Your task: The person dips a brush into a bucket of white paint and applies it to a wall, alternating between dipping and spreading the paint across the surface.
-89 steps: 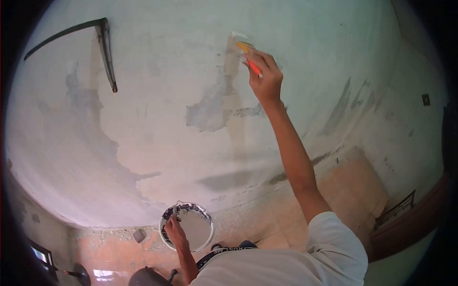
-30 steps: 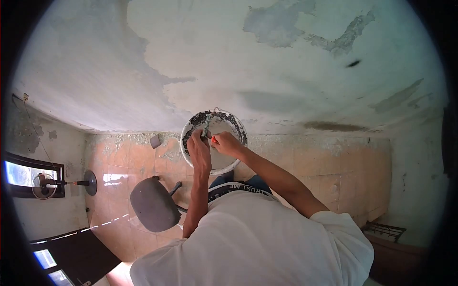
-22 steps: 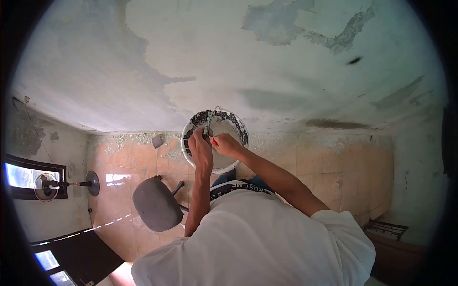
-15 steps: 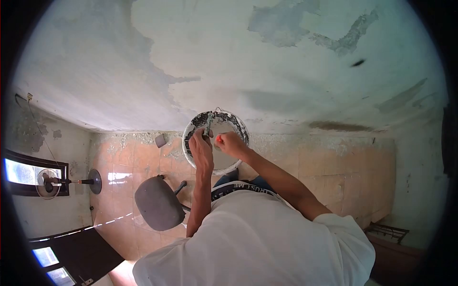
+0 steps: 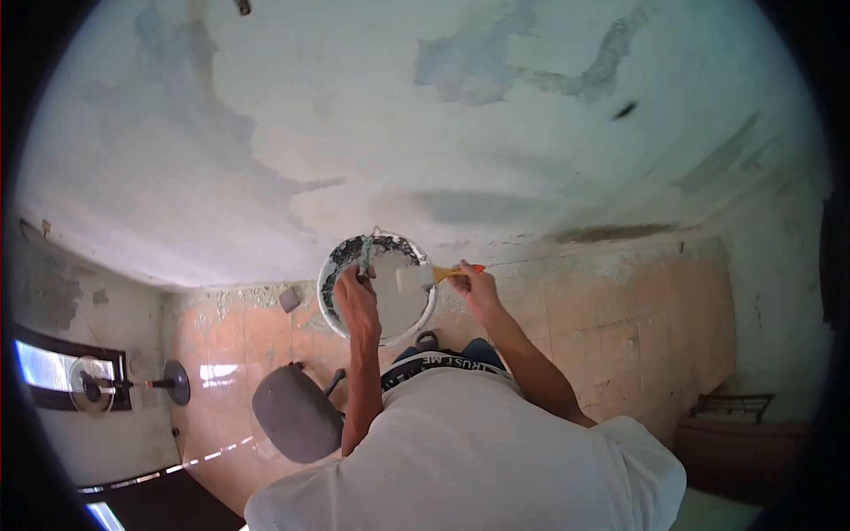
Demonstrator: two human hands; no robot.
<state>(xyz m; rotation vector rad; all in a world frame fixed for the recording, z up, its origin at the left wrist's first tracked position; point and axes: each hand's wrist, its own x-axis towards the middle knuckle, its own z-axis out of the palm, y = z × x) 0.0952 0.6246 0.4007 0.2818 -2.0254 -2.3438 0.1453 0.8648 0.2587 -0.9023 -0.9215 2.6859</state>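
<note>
A round bucket (image 5: 431, 310) with a white, paint-caked rim stands against the wall, with pale material inside. My left hand (image 5: 356, 301) grips the bucket's handle (image 5: 367, 252), which is wrapped in a greenish covering, over the left part of the opening. My right hand (image 5: 475, 288) is closed on a brush (image 5: 450, 273) with a yellow and red-orange handle, just past the bucket's right rim. The brush's pale head points left over the opening.
A patchy, peeling wall (image 5: 372, 115) rises ahead. On the tiled floor (image 5: 584, 327) stand a grey chair (image 5: 297, 414) at the left, a small grey block (image 5: 289, 300) near the wall and a standing fan (image 5: 177, 382). A brown piece of furniture (image 5: 739, 451) is at the lower right.
My right hand has moved right, from over the bucket to beyond its rim, and the brush now shows. My left hand stays at the handle. The view has shifted.
</note>
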